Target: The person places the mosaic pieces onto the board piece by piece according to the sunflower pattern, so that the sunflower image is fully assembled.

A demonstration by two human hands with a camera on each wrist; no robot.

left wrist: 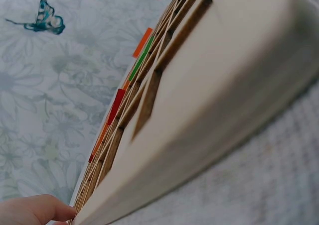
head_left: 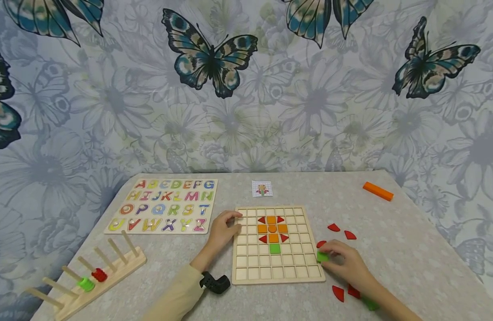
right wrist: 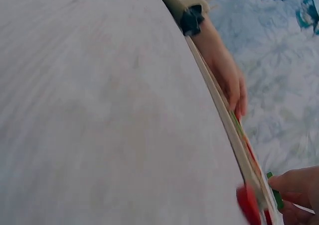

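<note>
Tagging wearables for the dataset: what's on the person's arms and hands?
Left arm wears a cream long sleeve with a small black device strapped at the wrist. Left hand is bare, without gloves or rings. Right hand and forearm show no sleeve; no strap is visible there.

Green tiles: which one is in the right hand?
The green tile just off the board's right edge, pinched by the right hand; the other green square sits in the grid.
</note>
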